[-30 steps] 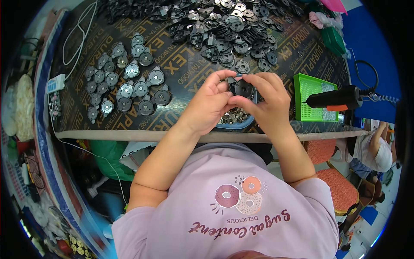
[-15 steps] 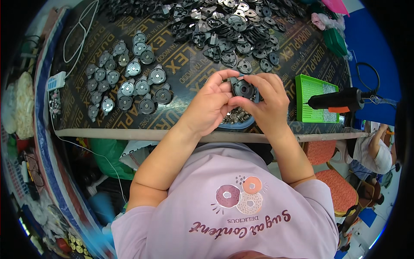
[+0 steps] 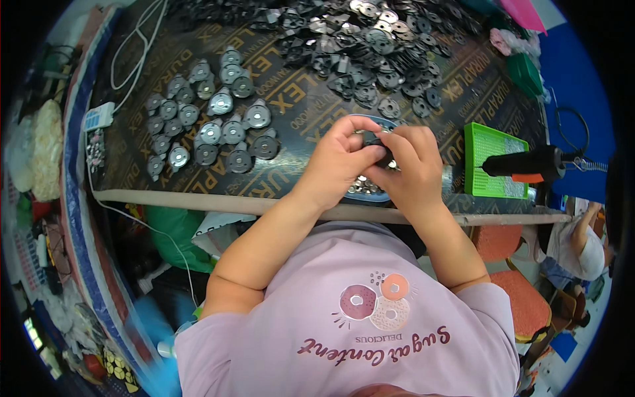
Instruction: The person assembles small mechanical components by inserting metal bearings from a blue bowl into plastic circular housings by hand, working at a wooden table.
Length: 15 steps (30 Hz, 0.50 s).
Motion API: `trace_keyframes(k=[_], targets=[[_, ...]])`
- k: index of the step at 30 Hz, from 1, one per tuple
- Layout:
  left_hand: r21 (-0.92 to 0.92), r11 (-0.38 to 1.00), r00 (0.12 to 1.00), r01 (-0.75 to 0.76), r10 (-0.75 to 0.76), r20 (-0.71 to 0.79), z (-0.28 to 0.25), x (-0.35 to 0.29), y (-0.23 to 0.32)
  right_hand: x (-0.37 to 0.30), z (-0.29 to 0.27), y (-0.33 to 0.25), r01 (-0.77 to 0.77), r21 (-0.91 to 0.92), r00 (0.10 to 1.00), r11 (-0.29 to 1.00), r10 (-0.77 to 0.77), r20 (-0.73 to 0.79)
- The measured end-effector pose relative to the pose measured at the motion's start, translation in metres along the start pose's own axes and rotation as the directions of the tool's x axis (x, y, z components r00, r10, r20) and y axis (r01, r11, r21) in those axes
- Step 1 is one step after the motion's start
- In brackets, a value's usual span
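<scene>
Between my left hand and my right hand is a dark round plastic part, mostly covered by my fingers. Both hands are closed on it, thumbs and fingertips meeting around its edges. Just under them sits a blue tray of small shiny metal pieces, partly hidden by the hands. To the left, several similar round dark parts with metal centres lie in a loose group on the dark printed tabletop. Beyond my hands spreads a large heap of loose dark parts.
At the right a green basket holds small pale pieces, with a black powered screwdriver hanging over it on a coiled spring. A white power strip with its cable lies at the left edge. Another person sits far right, near orange chairs.
My hands have closed further over the round part, which was face-on before and is now mostly hidden. The whole view has shifted slightly, moving the table contents rightward.
</scene>
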<state>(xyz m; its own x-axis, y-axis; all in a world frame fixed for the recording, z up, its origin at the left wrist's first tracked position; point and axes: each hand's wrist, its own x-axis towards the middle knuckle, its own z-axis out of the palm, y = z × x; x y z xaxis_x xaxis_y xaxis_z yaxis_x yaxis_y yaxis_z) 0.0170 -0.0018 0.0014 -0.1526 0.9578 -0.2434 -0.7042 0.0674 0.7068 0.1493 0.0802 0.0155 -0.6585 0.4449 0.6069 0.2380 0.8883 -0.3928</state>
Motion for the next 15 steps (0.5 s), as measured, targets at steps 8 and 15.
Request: trace_keyframes(k=[8, 15], targets=[[0.765, 0.618, 0.886, -0.183, 0.441, -0.145, -0.089, 0.022, 0.116, -0.004, -0.027, 0.020, -0.207, 0.193, 0.978, 0.959, 0.198, 0.067], [0.911, 0.312, 0.713, 0.270, 0.571, -0.407, -0.278, 0.068, 0.256, -0.004, -0.023, 0.017, -0.275, 0.215, 0.961, 0.937, 0.264, 0.078]])
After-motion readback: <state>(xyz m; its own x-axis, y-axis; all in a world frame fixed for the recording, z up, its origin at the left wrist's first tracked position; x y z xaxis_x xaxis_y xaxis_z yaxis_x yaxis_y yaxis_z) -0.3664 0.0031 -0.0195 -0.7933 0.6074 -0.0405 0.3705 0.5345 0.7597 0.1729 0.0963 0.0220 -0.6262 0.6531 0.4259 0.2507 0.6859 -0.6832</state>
